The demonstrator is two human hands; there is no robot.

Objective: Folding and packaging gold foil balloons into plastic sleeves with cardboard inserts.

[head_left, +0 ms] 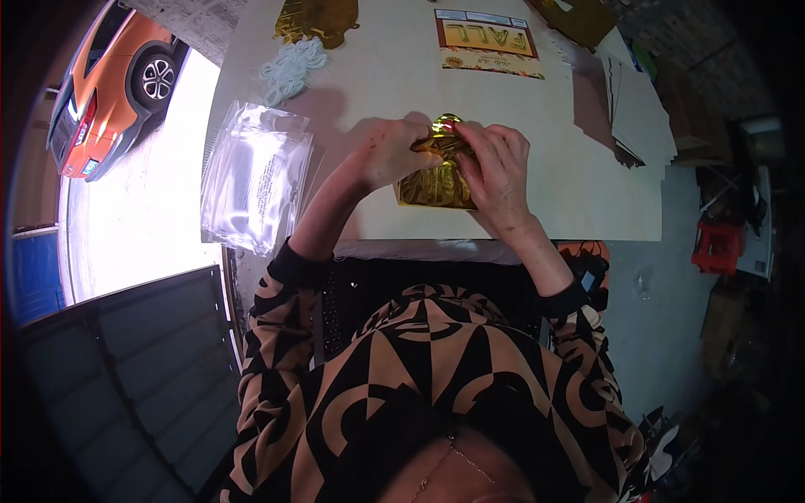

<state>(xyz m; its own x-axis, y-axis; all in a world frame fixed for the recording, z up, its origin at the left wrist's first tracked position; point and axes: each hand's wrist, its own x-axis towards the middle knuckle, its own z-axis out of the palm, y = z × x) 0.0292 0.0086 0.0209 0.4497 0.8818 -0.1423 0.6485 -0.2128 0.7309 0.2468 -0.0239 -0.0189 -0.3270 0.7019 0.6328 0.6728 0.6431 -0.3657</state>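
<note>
I am looking down at both hands working over a pale table (587, 201), close to its near edge and about midway along it. The left hand (390, 155) is curling its fingers in and pinching the top of a shiny gold foil piece (436, 186), while the right hand (496, 172) is lying over the foil's right side with its fingers bent and pressing on the crumpled upper part; the two hands are almost touching each other there. The foil's flat lower part is resting on the table just inside the near edge, and a small rounded gold tip is sticking up between the fingertips. At the table's left edge a stack of clear plastic sleeves (251, 176) is hanging partly over the side. Near the far edge a bundle of white string (292, 69) is lying beside more gold foil shapes (314, 21), and a printed card with a red and yellow panel (488, 44) is sitting right of the middle. At the right edge a stack of white sheets (641, 109) is resting.
</note>
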